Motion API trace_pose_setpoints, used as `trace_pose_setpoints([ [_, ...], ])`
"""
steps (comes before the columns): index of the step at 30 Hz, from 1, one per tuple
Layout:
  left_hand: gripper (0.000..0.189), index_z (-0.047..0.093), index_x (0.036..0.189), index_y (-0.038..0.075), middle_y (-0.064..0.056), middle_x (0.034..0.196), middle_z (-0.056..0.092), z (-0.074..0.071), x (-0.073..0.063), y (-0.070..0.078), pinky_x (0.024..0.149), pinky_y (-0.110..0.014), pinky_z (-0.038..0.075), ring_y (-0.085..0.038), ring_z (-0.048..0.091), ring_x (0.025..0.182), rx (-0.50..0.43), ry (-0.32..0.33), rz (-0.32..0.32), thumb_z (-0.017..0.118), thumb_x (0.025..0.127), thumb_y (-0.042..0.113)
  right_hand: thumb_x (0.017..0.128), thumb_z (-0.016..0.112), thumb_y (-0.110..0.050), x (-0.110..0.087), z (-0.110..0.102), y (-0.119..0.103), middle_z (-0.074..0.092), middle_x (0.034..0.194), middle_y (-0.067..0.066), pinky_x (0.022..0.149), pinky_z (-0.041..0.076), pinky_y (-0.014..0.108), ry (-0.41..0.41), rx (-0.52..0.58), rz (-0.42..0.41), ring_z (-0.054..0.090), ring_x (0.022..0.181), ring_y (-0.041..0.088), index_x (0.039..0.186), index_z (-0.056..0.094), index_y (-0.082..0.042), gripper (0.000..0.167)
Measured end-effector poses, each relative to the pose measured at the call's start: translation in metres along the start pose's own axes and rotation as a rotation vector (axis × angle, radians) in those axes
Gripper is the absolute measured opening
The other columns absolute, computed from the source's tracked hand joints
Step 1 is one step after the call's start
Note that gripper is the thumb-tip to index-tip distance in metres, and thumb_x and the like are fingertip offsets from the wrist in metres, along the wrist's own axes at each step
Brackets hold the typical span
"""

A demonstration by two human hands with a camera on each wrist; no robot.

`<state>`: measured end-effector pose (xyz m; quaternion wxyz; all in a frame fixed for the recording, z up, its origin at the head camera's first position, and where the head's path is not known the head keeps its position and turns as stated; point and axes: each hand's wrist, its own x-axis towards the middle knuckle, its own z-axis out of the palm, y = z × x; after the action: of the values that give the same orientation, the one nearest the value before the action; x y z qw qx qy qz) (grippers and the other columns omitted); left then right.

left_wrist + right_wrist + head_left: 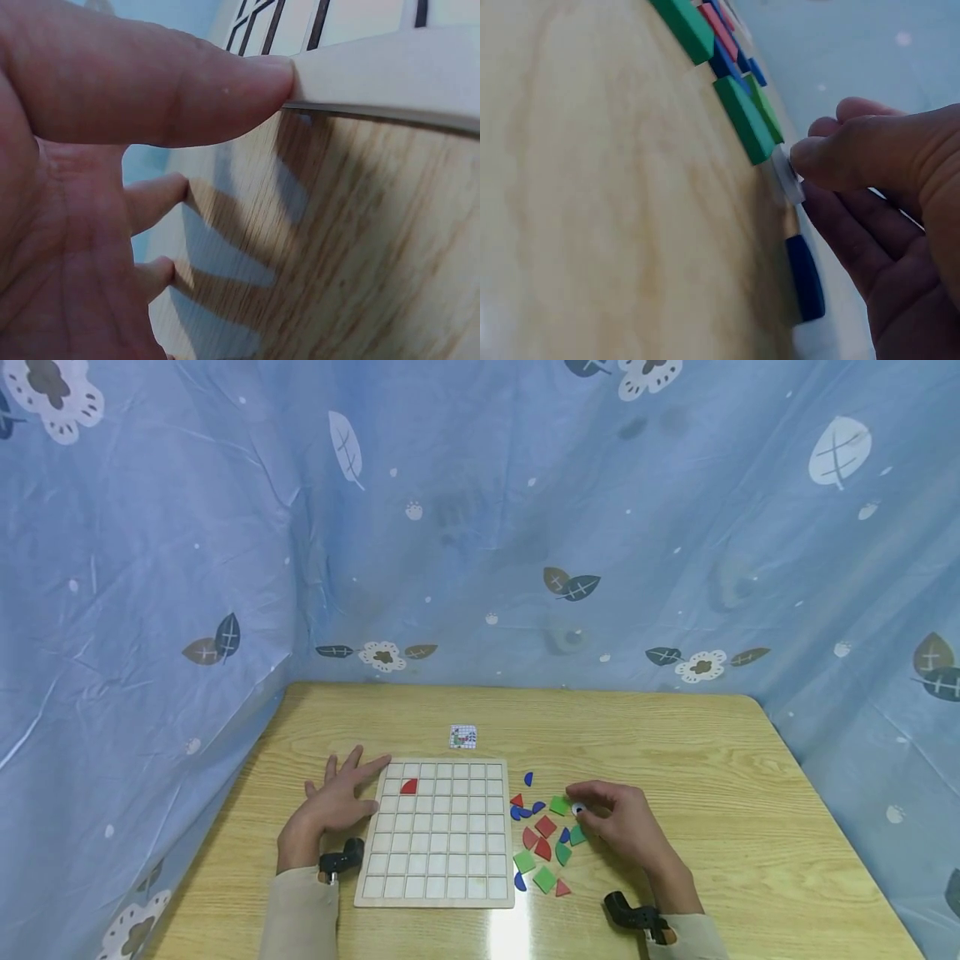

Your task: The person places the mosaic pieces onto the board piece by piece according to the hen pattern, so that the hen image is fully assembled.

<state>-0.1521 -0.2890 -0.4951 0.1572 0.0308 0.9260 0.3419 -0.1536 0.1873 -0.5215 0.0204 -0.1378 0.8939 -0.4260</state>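
A wooden grid board (435, 903) lies flat on the table, with a red quarter-circle piece (408, 787) in one of its upper-left squares. My left hand (339, 802) rests at the board's left side, fingers spread; in the left wrist view the thumb (225, 94) presses against the board's edge (390, 75). To the right of the board, my right hand (626, 818) pinches a white round piece with a dark spot (577, 808) between thumb and index finger. The right wrist view shows this white piece (787, 174) at the thumb tip, near a green piece (742, 120).
Several loose red, green and blue pieces (545, 827) lie between the board and my right hand. A dark blue piece (805, 277) lies below the right fingers. A small pattern card (462, 737) sits behind the board. Blue patterned cloth (480, 527) hangs around the table.
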Motion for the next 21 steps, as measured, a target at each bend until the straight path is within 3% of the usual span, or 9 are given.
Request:
trace_pose_setpoints([
  [7, 0.080, 0.043, 0.170, 0.021, -0.028, 0.182, 0.001, 0.0003, -0.0005, -0.0003, 0.110, -0.094, -0.018, -0.063, -0.019, 0.162, -0.011, 0.000, 0.004, 0.070, 0.095, 0.007, 0.093, 0.083, -0.001, -0.0044, -0.0009, 0.0053, 0.084, 0.110, -0.004, 0.090, 0.065, 0.029, 0.050, -0.070, -0.019, 0.080, 0.102, 0.016, 0.116, 0.083, -0.016, 0.028],
  [15, 0.081, 0.043, 0.170, 0.020, -0.029, 0.182, 0.001, 0.0003, -0.0007, 0.0002, 0.109, -0.094, -0.019, -0.064, -0.019, 0.162, -0.016, 0.000, 0.013, 0.070, 0.095, 0.008, 0.090, 0.084, 0.003, -0.0088, -0.0044, 0.0085, 0.083, 0.116, -0.003, 0.096, 0.066, 0.039, 0.048, -0.089, -0.049, 0.080, 0.109, 0.020, 0.122, 0.082, -0.015, 0.037],
  [21, 0.081, 0.043, 0.170, 0.020, -0.028, 0.182, 0.001, -0.0003, -0.0005, 0.0001, 0.110, -0.093, -0.018, -0.063, -0.019, 0.162, -0.017, -0.002, 0.009, 0.070, 0.095, 0.008, 0.089, 0.084, 0.006, -0.0095, -0.0026, 0.0094, 0.084, 0.115, -0.002, 0.094, 0.066, 0.035, 0.060, -0.075, -0.074, 0.081, 0.106, 0.019, 0.123, 0.082, -0.014, 0.039],
])
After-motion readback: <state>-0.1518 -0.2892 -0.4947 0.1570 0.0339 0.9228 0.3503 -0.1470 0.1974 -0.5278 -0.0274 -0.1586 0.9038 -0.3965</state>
